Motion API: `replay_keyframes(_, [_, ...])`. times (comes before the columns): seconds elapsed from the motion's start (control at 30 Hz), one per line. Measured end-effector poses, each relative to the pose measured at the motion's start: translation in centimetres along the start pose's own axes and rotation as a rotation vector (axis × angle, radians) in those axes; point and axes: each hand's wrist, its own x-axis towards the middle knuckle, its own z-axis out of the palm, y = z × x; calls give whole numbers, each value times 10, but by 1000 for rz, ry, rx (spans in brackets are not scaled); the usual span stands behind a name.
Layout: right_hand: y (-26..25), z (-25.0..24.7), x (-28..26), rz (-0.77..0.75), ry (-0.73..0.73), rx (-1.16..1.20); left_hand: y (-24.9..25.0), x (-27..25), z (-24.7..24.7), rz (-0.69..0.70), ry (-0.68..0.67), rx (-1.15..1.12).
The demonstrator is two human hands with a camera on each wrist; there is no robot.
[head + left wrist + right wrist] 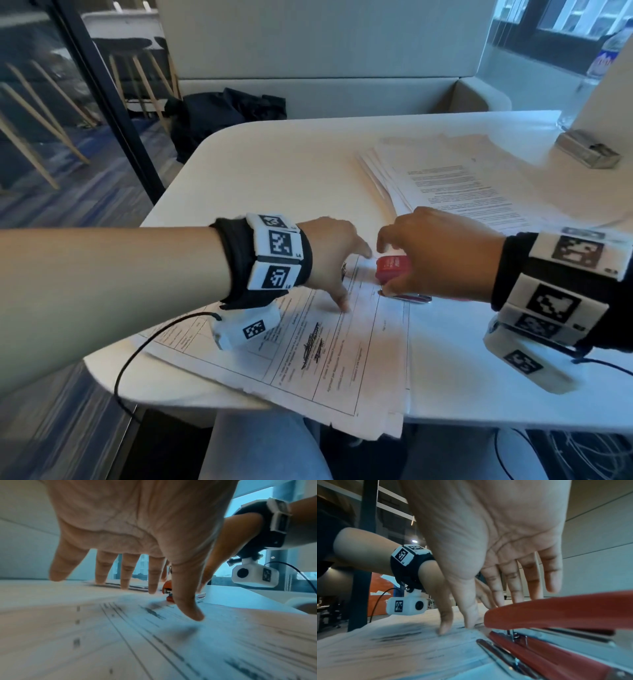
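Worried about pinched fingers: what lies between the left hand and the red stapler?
Only the printed sheet separates the left hand from the red stapler; the head view shows it.

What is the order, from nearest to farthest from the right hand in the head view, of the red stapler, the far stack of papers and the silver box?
1. red stapler: directly under the right hand.
2. stack of papers: just behind the hand.
3. silver box: far back on the right.
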Motion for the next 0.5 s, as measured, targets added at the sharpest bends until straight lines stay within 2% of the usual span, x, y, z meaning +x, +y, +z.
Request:
replay_keyframes(0.07, [-2, 1, -1, -1, -54, -11, 1, 0, -3, 10, 75, -27])
replay_keyframes(0.2, [-4, 7, 1, 9, -134, 2, 8, 4, -4, 15, 93, -68])
replay_keyframes(0.5, [-2, 12, 7, -23, -128, 16, 18, 12, 4, -63, 78, -86])
